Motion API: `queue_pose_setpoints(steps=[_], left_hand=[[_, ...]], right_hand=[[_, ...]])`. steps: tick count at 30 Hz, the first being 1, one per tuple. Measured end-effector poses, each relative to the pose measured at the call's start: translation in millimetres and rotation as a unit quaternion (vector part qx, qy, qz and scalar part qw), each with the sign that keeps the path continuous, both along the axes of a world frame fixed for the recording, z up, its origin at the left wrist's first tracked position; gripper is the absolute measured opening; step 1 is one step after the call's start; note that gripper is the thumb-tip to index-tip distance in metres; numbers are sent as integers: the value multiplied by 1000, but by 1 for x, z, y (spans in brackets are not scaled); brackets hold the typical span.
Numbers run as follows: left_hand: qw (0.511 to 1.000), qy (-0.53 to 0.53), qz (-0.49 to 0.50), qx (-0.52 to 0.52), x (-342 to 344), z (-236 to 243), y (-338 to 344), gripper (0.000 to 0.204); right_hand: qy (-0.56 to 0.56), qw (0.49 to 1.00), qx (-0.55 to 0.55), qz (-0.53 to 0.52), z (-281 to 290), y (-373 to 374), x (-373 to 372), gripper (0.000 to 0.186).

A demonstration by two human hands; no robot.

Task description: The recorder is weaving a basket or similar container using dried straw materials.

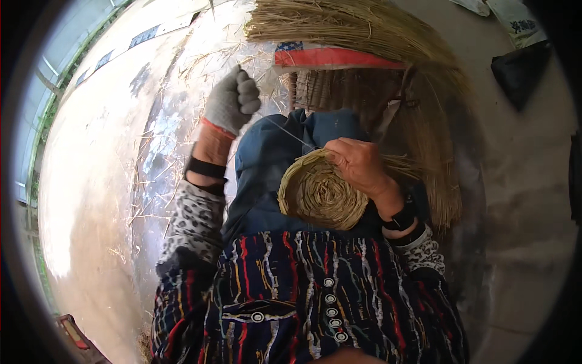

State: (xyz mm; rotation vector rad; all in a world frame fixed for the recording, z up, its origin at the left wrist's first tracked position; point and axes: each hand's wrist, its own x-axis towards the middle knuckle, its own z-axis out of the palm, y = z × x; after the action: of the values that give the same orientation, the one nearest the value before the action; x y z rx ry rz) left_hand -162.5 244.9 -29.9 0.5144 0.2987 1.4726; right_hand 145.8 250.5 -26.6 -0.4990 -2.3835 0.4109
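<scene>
My left hand (232,102), in a grey knitted glove, is closed in a fist and raised beyond my left knee. From it a thin thread (284,130) runs taut down to the rim of a round coiled straw basket (330,197). A small dark tip pokes out above the fist; I cannot make out what it is. The basket rests tilted on my lap, its spiral base showing. Bare, my right hand (359,165) pinches the rim at its upper right, where loose straw ends (403,164) stick out beside the wrist.
A large bundle of long straw (357,27) lies ahead, above a red cloth strip (339,57) and a wicker seat or frame (321,88). More straw (445,182) hangs at the right. Straw scraps (151,176) litter the floor at left. A black bag (521,73) lies far right.
</scene>
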Motion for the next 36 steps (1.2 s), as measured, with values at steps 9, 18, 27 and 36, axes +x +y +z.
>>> queue_pose_setpoints(steps=[9, 18, 27, 36], left_hand=[[712, 680, 167, 46, 73, -1, -68, 26], [506, 851, 110, 88, 123, -5, -77, 35], [508, 851, 127, 53, 124, -18, -76, 33], [491, 793, 316, 175, 81, -5, -78, 15]], right_hand=[[-6, 998, -1, -64, -10, 1, 5, 17], [-50, 995, 87, -29, -1, 4, 4, 14], [-109, 976, 48, -182, -21, -5, 16, 18], [-49, 983, 9, -179, -24, 0, 22, 17]])
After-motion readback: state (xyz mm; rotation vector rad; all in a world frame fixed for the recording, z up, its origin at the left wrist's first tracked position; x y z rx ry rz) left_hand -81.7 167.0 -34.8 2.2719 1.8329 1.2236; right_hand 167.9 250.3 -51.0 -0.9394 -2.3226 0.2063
